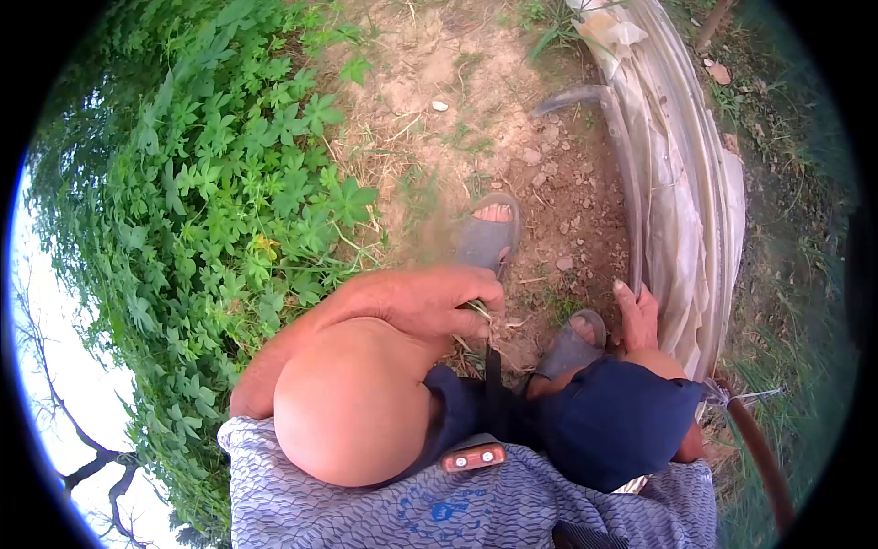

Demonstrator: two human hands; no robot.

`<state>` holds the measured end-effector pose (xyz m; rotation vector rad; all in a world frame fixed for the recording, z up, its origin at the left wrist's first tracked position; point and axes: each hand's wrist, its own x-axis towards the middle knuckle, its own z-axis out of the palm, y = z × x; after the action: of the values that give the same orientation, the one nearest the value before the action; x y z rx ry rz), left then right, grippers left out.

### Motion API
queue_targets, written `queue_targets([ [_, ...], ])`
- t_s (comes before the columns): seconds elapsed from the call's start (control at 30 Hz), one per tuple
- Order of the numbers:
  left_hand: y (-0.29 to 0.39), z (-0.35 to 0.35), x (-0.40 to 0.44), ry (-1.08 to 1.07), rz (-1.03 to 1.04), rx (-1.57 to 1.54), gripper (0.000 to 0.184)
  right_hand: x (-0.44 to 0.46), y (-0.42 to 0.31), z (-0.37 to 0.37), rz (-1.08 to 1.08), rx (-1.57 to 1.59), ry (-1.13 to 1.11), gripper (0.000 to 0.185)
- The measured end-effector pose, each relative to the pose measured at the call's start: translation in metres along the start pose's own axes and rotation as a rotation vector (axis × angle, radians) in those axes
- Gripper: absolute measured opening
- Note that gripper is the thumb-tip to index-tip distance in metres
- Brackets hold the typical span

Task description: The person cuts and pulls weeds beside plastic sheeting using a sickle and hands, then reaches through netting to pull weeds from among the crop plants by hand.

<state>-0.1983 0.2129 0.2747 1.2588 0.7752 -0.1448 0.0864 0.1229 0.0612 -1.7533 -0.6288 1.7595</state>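
Note:
My left hand (471,306) is closed around a small tuft of weeds (500,337), with pale roots or dry stems hanging from the fingers. It is in front of my left knee, near the sandal (485,240) on one foot. My right hand (637,316) is closed on the lower end of the long handle of a sickle (626,183). The sickle points away from me, and its curved grey blade (569,99) bends left over the bare soil (549,174). The other sandal (576,346) is just left of my right hand.
Dense green leafy vines (229,192) fill the left side. A long, wrinkled strip of pale plastic sheeting (681,183) runs along the right, close beside the sickle handle. A brown pole (759,448) stands at lower right, with string tied near it. Dry straw and clods lie on the ground.

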Motion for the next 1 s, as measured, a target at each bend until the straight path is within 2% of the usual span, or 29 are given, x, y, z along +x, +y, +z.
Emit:
queue_targets([
  [0.07, 0.011, -0.005, 0.015, 0.031, 0.062, 0.134, 0.029, -0.004, -0.003, 0.002, -0.038, -0.059, -0.058, 0.029],
  [0.17, 0.013, -0.009, 0.044, 0.076, 0.234, 0.390, 0.028, -0.007, -0.040, 0.020, -0.005, 0.073, -0.156, 0.032],
  [0.2, 0.007, -0.010, 0.054, 0.010, 0.217, 0.435, 0.027, -0.006, -0.056, 0.030, 0.071, 0.125, -0.131, 0.033],
  [0.23, -0.007, -0.012, 0.066, -0.084, 0.150, 0.447, 0.027, 0.008, -0.055, 0.034, 0.054, 0.122, -0.139, 0.035],
  [0.27, -0.022, -0.014, 0.077, -0.230, 0.040, 0.435, 0.028, 0.023, -0.053, 0.038, 0.038, 0.119, -0.147, 0.036],
  [0.37, -0.045, -0.022, 0.080, -0.162, 0.015, 0.465, 0.029, 0.062, -0.056, 0.053, 0.002, -0.006, -0.194, 0.046],
  [0.43, -0.058, -0.027, 0.079, -0.147, -0.020, 0.443, 0.027, 0.071, -0.048, 0.067, -0.003, -0.025, -0.168, 0.041],
  [0.5, -0.068, -0.031, 0.075, -0.133, -0.055, 0.424, 0.025, 0.068, -0.024, 0.067, 0.004, -0.248, -0.181, 0.041],
  [0.57, -0.076, -0.036, 0.068, -0.080, -0.063, 0.272, 0.033, 0.066, -0.011, 0.056, -0.027, -0.294, -0.199, 0.047],
  [0.63, -0.092, -0.036, 0.061, -0.051, -0.026, 0.212, 0.034, 0.049, -0.019, 0.048, 0.289, -0.001, -0.281, 0.045],
  [0.67, -0.098, -0.040, 0.060, -0.025, 0.023, 0.187, 0.034, 0.055, -0.006, 0.045, 0.242, 0.054, -0.292, 0.041],
  [0.77, -0.106, -0.040, 0.057, 0.027, -0.014, 0.252, 0.035, 0.060, -0.045, 0.062, 0.294, 0.130, -0.194, 0.039],
  [0.83, -0.107, -0.041, 0.057, 0.009, -0.025, 0.221, 0.035, 0.071, -0.055, 0.074, 0.253, 0.125, -0.183, 0.040],
  [0.9, -0.107, -0.042, 0.055, -0.003, -0.026, 0.202, 0.035, 0.074, -0.052, 0.084, 0.128, -0.107, -0.145, 0.042],
  [0.93, -0.107, -0.043, 0.053, -0.001, -0.030, 0.234, 0.035, 0.074, -0.026, 0.071, 0.134, -0.281, -0.216, 0.043],
  [1.0, -0.112, -0.047, 0.050, 0.019, -0.029, 0.265, 0.036, 0.065, 0.004, 0.052, 0.113, -0.226, -0.234, 0.044],
])
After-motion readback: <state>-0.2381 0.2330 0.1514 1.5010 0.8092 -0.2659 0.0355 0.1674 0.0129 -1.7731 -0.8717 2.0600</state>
